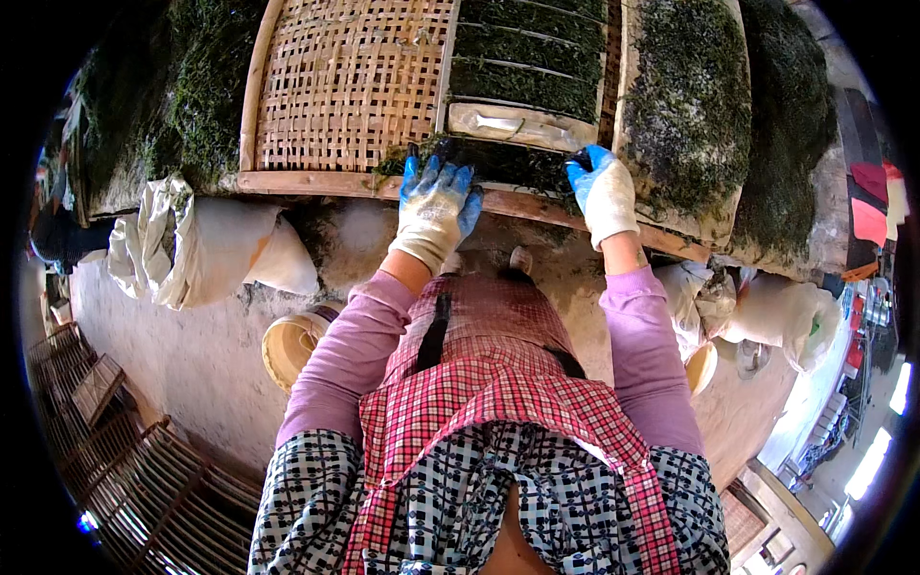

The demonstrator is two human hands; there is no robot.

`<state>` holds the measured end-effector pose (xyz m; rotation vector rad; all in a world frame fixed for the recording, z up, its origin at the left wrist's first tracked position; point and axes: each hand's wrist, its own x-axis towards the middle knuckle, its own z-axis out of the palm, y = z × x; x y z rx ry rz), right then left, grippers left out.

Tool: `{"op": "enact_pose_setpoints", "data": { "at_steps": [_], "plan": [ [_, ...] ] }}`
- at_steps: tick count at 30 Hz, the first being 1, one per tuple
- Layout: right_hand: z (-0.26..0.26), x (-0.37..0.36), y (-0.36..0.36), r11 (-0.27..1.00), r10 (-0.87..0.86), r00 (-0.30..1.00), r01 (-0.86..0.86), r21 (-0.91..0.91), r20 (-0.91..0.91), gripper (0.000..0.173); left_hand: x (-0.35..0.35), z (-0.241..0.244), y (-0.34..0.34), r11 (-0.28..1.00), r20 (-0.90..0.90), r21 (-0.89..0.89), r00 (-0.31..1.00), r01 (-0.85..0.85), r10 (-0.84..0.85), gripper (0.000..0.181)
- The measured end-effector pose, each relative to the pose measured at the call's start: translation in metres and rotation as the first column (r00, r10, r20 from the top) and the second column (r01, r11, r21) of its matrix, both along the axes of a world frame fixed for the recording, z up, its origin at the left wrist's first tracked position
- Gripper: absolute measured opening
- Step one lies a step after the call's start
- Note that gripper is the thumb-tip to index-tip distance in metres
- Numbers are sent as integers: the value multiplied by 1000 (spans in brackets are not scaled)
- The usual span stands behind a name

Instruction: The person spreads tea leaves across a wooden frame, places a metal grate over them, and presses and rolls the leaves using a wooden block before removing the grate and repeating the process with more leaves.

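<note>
A slatted frame packed with rows of dark green moss lies on a woven bamboo tray. Across its near part is a pale bar with a white strip on top. My left hand, in a white glove with blue-coated fingers, is palm down with fingers apart, its fingertips at the moss on the frame's near left corner. My right hand, gloved the same way, has its fingers curled at the near right corner. Whether anything is pinched there is hidden.
Moss heaps lie to the left and far right, beside a moss-covered pale board. The tray's wooden rim runs along the near side. Below are white sacks, a bucket and slatted racks.
</note>
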<state>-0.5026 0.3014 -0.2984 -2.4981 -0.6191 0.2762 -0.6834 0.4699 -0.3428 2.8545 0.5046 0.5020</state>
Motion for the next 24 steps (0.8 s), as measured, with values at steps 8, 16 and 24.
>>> {"op": "enact_pose_setpoints", "data": {
  "at_steps": [8,16,24],
  "plan": [
    [-34,-49,52,861,225,879,22,508,-420,46,3,31,-8,997,115,67,993,30,-38,24],
    [-3,-55,29,989,148,983,-148,-8,108,27,-7,24,4,996,16,92,1000,-24,22,25],
    [-4,-27,-7,972,185,973,-201,120,138,26,10,15,-9,1000,-2,20,1000,18,-18,26]
  ]
}}
